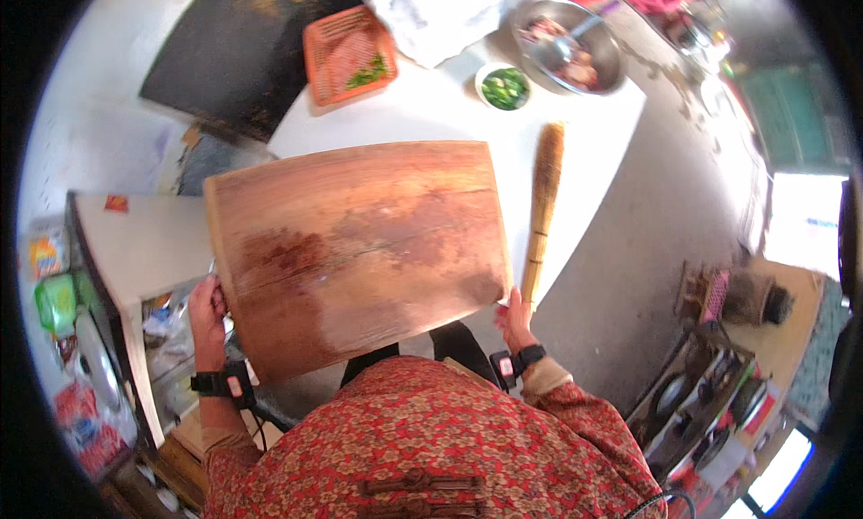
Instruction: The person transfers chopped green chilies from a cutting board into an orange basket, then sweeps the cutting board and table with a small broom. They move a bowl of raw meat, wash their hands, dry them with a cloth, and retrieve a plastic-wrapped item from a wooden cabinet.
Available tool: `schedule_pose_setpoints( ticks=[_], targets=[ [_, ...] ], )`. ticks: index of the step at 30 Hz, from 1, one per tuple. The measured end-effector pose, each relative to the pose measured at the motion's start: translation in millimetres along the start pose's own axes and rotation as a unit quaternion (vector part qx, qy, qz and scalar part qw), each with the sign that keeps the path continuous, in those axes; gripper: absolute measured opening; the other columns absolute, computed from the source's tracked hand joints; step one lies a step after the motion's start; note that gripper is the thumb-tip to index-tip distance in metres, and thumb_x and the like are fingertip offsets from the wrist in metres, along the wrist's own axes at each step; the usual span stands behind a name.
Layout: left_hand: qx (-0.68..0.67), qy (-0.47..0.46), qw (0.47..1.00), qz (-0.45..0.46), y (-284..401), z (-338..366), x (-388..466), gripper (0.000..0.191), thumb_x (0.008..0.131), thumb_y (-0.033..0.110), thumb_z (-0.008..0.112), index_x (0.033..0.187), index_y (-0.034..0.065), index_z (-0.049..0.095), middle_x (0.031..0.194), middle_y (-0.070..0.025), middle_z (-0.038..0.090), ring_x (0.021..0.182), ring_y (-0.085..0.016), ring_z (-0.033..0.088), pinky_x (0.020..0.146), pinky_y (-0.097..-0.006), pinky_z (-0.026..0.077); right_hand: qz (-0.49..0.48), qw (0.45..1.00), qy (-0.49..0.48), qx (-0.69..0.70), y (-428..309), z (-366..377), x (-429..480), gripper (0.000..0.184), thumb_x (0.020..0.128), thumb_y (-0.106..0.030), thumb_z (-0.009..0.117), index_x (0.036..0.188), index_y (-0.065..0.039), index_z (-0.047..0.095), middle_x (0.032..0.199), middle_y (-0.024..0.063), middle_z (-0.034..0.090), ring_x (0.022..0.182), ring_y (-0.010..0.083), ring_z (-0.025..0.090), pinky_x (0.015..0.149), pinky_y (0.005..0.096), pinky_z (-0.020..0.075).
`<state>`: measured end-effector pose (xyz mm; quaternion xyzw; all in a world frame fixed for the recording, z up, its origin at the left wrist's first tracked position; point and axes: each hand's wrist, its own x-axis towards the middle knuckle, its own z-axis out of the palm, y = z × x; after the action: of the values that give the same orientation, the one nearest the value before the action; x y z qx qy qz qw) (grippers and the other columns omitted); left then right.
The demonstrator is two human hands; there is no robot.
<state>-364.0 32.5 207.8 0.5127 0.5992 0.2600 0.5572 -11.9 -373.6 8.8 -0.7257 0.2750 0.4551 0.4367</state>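
A large wooden cutting board (377,242), wet-stained with a crack along its length, spans the middle of the view. My left hand (207,313) grips its left edge, fingers partly hidden. My right hand (516,320) holds its lower right corner, with its fingers under the edge. To the right, a straw brush or whisk (545,202) bound with dark bands lies on the white table, its lower end close to my right hand.
On the table (458,125) stand an orange plastic basket (313,60) with greens, a white cloth (438,17), a bowl of chopped greens (506,87) and a metal basin (610,60) with meat and a ladle. A cabinet (148,249) stands left, a cluttered shelf (789,283) right.
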Motion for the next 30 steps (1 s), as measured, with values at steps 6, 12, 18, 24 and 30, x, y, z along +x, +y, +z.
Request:
schedule_pose_setpoints(
  ticks=[6,12,18,24,30],
  targets=[
    [-0.051,-0.021,0.998,-0.019,49,18,-21,0.016,0.088,0.02,0.055,0.084,0.0046,0.056,0.059,0.0036,0.045,0.048,-0.004,0.039,0.04,-0.0181,0.028,0.154,0.886,-0.236,0.368,33,58,-13,0.067,0.083,-0.062,0.043,0.122,-0.007,0.042,0.117,0.0095,0.051,0.104,0.0288,0.051,0.085,0.0463,0.043],
    [-0.175,-0.035,0.981,-0.072,107,35,-40,0.024,0.091,0.02,0.049,0.099,-0.0018,0.056,0.063,-0.0004,0.05,0.051,-0.007,0.045,0.043,-0.0169,0.035,0.105,0.9,-0.185,0.38,21,77,-24,0.069,0.082,-0.063,0.045,0.13,-0.014,0.039,0.129,0.0078,0.047,0.113,0.0315,0.047,0.092,0.0494,0.0408],
    [-0.2,-0.246,0.948,0.02,225,56,-78,0.022,0.091,0.015,0.049,0.1,-0.0044,0.055,0.075,-0.0046,0.058,0.059,-0.012,0.053,0.048,-0.0199,0.043,0.141,0.886,-0.197,0.395,-6,84,-72,0.059,0.084,-0.054,0.051,0.125,-0.013,0.043,0.124,0.0072,0.05,0.108,0.0282,0.051,0.085,0.0464,0.0468],
    [-0.245,-0.321,0.915,0.019,320,53,-108,0.032,0.094,0.018,0.044,0.114,-0.0064,0.044,0.086,-0.0104,0.062,0.069,-0.02,0.062,0.053,-0.0238,0.053,0.204,0.856,-0.324,0.347,-30,136,-112,0.043,0.084,-0.047,0.056,0.108,-0.011,0.052,0.1,0.0046,0.061,0.085,0.0205,0.06,0.067,0.0353,0.053],
    [-0.221,-0.402,0.886,0.068,361,18,-83,0.04,0.097,0.024,0.033,0.123,-0.0054,0.039,0.105,-0.0194,0.061,0.086,-0.029,0.064,0.061,-0.0305,0.057,0.24,0.831,-0.445,0.233,-70,218,-126,0.044,0.088,-0.049,0.047,0.111,-0.011,0.051,0.102,0.0044,0.059,0.089,0.0205,0.058,0.073,0.0354,0.0511]
  ],
)
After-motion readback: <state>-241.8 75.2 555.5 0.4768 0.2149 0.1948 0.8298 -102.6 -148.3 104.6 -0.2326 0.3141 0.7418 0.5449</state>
